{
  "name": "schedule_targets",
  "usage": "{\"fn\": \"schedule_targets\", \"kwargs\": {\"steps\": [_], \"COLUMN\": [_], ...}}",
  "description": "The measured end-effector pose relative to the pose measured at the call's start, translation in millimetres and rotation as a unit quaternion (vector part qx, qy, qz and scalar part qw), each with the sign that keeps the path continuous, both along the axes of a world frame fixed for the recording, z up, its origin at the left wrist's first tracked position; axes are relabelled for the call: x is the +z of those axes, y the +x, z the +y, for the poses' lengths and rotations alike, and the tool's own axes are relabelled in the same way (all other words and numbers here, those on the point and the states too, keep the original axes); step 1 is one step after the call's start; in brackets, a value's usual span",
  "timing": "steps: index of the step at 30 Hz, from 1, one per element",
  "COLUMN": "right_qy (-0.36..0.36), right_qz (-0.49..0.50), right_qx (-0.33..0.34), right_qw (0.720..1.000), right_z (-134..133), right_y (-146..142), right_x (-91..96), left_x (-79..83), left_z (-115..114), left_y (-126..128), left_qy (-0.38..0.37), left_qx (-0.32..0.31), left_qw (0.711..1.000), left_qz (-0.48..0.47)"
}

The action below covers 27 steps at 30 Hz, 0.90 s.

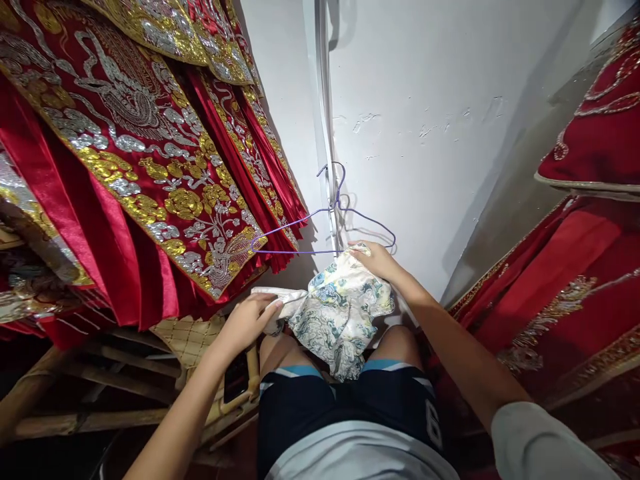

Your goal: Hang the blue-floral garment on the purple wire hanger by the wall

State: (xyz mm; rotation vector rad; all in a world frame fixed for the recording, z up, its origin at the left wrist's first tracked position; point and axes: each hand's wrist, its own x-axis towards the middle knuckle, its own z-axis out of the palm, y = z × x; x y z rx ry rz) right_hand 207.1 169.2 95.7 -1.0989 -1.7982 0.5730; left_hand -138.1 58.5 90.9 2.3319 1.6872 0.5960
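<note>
Wears a pale T-shirt (360,453), nearest the camera, then dark shorts (350,403) with blue and white hems. Holds a floral-print garment (343,313) just beyond, bunched between both hands above the gap between the thighs. Could crease or trap its lower folds there, through letting so much loose cloth sag. Pinches a white edge band (290,297) at the garment's left end in the left hand (251,321), thumb pressed to the cloth; closes the right hand (379,259) on the upper edge, a little farther out. Might drop that edge by gripping only a thin fold at the fingertips, or twist the cloth by pulling unevenly. Could also snag on the sequined red garment (195,167) beyond the left hand, by swinging that way. Bears the bulk of the print between the two grips and mostly below them, drooping toward the lap. Has a purple hanger (310,252) just past the right grip, with its bottom bar near the fingertips; cannot tell whether touching. Risks jolting the slender hanger with a bump. Faces a white wall (425,83) farthest off.
</note>
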Motion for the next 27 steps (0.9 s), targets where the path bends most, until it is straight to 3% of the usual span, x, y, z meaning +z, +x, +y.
{"fn": "schedule_targets", "kwargs": {"steps": [5, 12, 15, 18, 23, 27], "right_qy": [-0.013, 0.019, 0.002, -0.019, 0.032, 0.068], "right_qz": [0.017, -0.001, -0.006, 0.008, 0.020, 0.000], "right_qx": [-0.072, -0.184, -0.177, -0.125, -0.022, -0.100], "right_qw": [0.997, 0.983, 0.984, 0.992, 0.999, 0.993], "right_z": [-2.8, -39.3, -45.5, -52.1, -76.7, -85.1], "right_y": [15.3, 44.8, 40.1, 35.4, 58.6, 87.5], "right_x": [-15.8, 8.5, 13.1, 11.4, 9.8, 14.9], "left_x": [19.6, 53.4, 71.7, 83.7, 86.7, 91.2], "left_z": [10.2, 21.6, 29.5, 45.7, 71.8, 70.5], "left_y": [1.4, 33.4, 56.2, 74.6, 73.1, 68.1], "left_qy": [0.078, 0.209, 0.240, 0.233, 0.251, 0.239], "left_qx": [-0.026, -0.037, -0.038, -0.038, -0.062, -0.069], "left_qw": [0.996, 0.975, 0.966, 0.968, 0.963, 0.966], "left_qz": [0.039, -0.072, -0.090, -0.091, -0.080, -0.069]}}
